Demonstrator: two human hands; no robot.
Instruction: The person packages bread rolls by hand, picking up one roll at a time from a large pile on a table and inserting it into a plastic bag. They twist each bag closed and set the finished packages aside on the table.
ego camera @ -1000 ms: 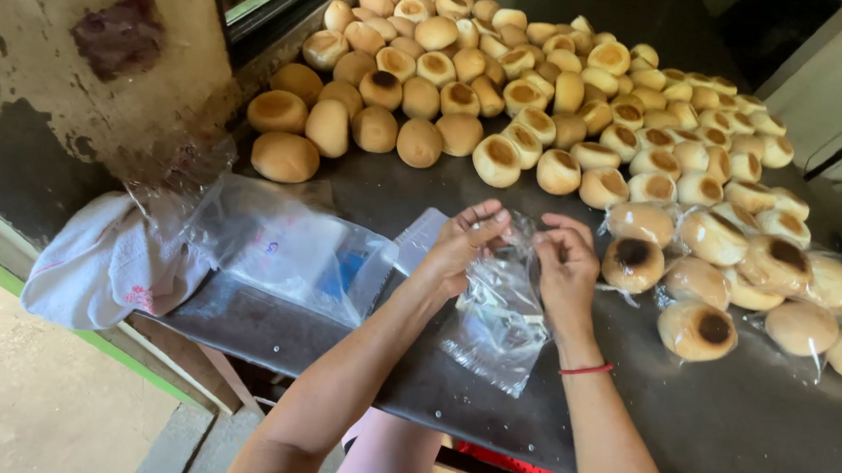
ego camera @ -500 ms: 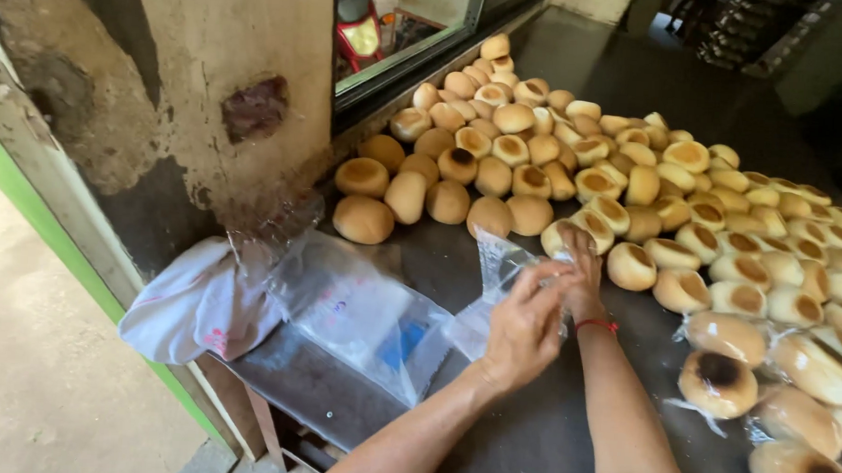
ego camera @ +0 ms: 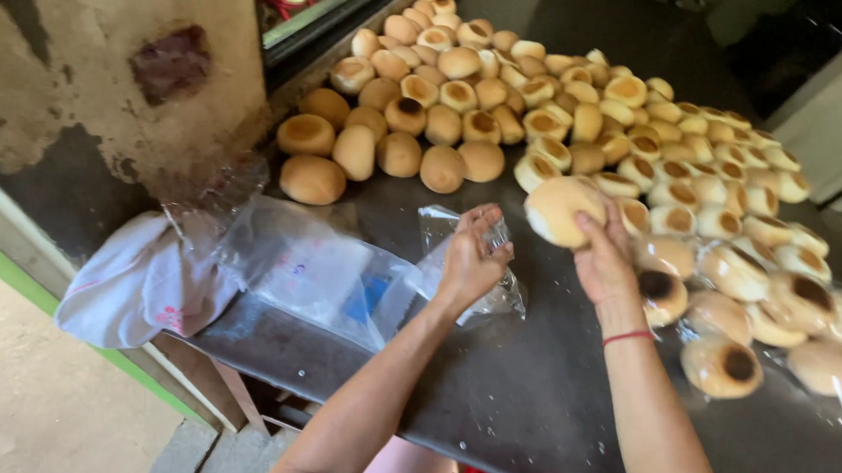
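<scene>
- Bare dark bench (ego camera: 528,396) lies open in front of both hands.
- A heap of buns (ego camera: 505,107) blocks the far side.
- Bagged buns (ego camera: 772,322) crowd the right.
- A pile of plastic bags (ego camera: 314,269) covers the left, against the wall (ego camera: 93,75).

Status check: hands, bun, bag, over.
Right hand holds a bun. Left hand grips a small clear bag. Nothing between them.

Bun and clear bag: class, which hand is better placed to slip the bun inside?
Right, probably. The right hand already grips the bun, while the left hand holds the clear bag beside it.
</scene>
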